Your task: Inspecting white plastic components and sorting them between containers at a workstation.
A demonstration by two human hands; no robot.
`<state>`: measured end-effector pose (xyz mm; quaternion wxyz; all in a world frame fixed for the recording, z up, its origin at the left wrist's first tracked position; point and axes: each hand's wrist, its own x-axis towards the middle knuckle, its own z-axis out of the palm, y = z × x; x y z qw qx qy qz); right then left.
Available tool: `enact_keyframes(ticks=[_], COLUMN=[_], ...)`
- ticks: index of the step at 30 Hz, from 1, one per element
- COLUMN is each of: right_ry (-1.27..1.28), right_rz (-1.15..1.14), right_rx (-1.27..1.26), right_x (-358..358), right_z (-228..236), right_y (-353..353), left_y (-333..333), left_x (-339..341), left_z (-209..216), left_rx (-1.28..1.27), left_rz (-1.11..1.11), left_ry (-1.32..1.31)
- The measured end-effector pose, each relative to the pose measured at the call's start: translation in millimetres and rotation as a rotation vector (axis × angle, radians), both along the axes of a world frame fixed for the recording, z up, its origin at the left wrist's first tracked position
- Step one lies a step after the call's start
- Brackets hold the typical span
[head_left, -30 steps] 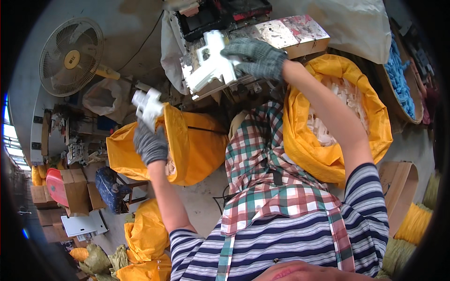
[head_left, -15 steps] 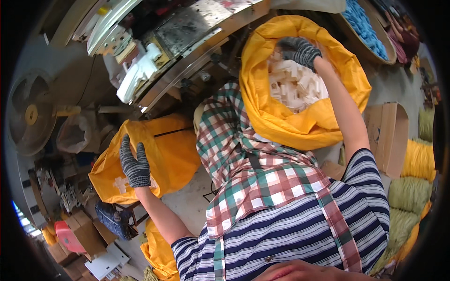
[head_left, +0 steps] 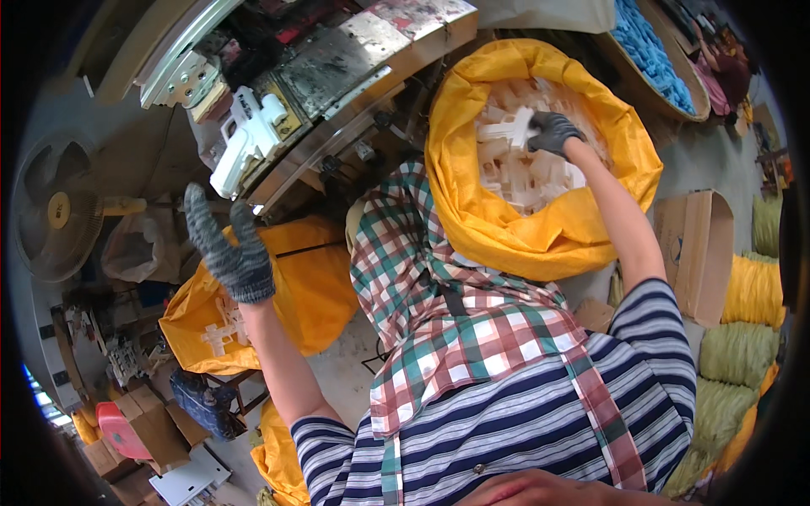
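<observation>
My left hand, in a grey knit glove, is raised with fingers apart and nothing in it. It is just below a white, pistol-shaped plastic piece sitting on the machine's fixture. My right hand, also gloved, grips a white plastic piece over the heap of similar pieces in the large yellow sack. Its fingertips are partly hidden. Beneath my left hand, a second yellow sack holds several white pieces.
The machine has a stained metal top and a front edge close to my knees. A fan stands at the left. A cardboard box and bundles of yellow and green strands are at the right. Blue material fills a far-right container.
My left hand has risen from the left sack toward the machine's fixture. My right hand has moved slightly down within the large sack, and a white piece now shows in its fingers.
</observation>
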<state>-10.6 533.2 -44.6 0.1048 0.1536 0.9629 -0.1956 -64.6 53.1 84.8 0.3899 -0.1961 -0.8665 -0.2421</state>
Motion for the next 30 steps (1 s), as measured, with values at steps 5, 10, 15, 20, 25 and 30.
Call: enact_keyframes(ticks=[5, 10, 15, 20, 25, 30], right_ry=[0.264, 0.559, 0.837, 1.098, 0.788, 0.8], right_rz=[-0.035, 0.239, 0.766, 0.973, 1.067, 0.817], right_rx=[-0.62, -0.633, -0.596, -0.362, -0.143, -0.514], right_x=[19, 20, -44, -137, -170, -90], right_z=[68, 136, 151, 142, 153, 158], right_y=[5, -67, -151, -222, -251, -210], left_y=[-6, 14, -25, -121, -157, -150], left_x=[-59, -46, 5, 61, 102, 99], left_z=[15, 53, 5, -23, -21, -61], left_rx=[-0.131, -0.559, -0.512, -0.388, -0.437, -0.306], left_rz=[0.032, 0.198, 0.145, 0.662, 0.761, 0.342], left_ry=[-0.636, -0.471, -0.012, -0.274, -0.603, -0.81])
